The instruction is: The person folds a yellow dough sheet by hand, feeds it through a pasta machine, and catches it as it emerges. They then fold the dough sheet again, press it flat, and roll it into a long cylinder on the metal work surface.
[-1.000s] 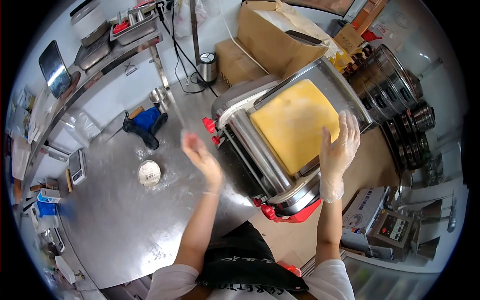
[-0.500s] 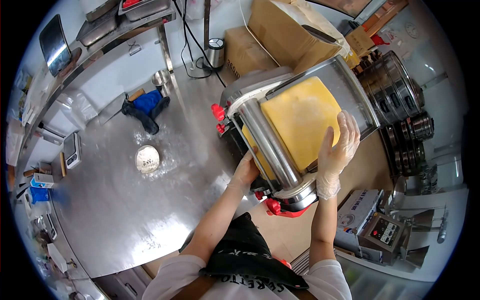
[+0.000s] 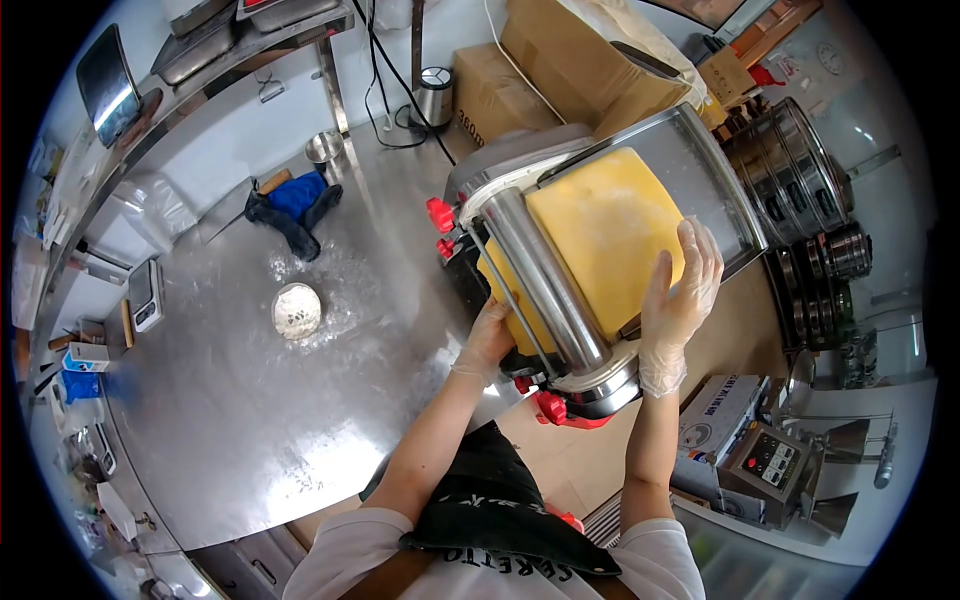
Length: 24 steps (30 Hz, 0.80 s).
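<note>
A thick yellow dough sheet (image 3: 610, 235) lies on the feed tray of a dough sheeter (image 3: 545, 280) and runs into its steel roller. More of the dough shows on the near-left side of the roller, behind a thin metal bar. There my left hand (image 3: 489, 332), in a clear glove, holds the dough's lower edge; its fingers are partly hidden under the sheet. My right hand (image 3: 683, 290), gloved too, rests against the right edge of the sheet on the tray, fingers stretched and thumb apart. Red knobs (image 3: 440, 215) stick out at the machine's ends.
On the steel table (image 3: 230, 420) stand a small bowl of flour (image 3: 297, 311), a blue and black cloth bundle (image 3: 295, 210) and a scale (image 3: 146, 296). Cardboard boxes (image 3: 560, 60) are behind the sheeter. Stacked steel pots (image 3: 785, 165) and a control-panel machine (image 3: 770, 460) stand to the right.
The dough on the left of the roller shows a wider strip than before, and my left hand has shifted slightly down and left with it. My right hand stays at the sheet's edge.
</note>
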Available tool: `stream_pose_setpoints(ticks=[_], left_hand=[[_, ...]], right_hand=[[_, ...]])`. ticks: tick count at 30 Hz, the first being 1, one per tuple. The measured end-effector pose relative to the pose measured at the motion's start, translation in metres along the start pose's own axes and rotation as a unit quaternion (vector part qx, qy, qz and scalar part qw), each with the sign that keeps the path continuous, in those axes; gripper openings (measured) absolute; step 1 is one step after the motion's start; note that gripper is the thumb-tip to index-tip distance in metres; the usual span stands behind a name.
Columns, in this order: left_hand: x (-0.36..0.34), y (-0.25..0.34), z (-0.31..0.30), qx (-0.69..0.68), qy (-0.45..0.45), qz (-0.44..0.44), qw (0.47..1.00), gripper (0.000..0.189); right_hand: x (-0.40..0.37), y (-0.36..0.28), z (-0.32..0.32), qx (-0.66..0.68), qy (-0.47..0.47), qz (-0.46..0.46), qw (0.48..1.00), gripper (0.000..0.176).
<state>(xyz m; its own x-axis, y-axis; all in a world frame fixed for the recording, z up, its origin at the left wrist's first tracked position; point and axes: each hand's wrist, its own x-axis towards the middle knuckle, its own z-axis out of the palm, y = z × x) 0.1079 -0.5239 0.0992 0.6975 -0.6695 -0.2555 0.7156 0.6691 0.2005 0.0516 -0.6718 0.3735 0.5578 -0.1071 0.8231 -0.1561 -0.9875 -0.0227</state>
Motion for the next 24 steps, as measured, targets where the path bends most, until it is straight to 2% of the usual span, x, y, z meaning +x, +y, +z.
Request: stream_pose_setpoints(ticks=[14,20,24], left_hand=[[-0.007,0.006,-0.015,0.034,-0.014,0.019,0.999,0.05],[-0.009,0.007,-0.029,0.025,0.023,0.002,0.999,0.05],[-0.01,0.009,-0.038,0.014,0.007,-0.01,1.0,0.051]], right_hand=[[-0.003,0.0,0.001,0.0,-0.02,0.004,1.0,0.052],[-0.003,0.0,0.001,0.005,-0.028,0.005,1.0,0.051],[-0.003,0.0,0.001,0.005,-0.031,0.002,1.0,0.051]])
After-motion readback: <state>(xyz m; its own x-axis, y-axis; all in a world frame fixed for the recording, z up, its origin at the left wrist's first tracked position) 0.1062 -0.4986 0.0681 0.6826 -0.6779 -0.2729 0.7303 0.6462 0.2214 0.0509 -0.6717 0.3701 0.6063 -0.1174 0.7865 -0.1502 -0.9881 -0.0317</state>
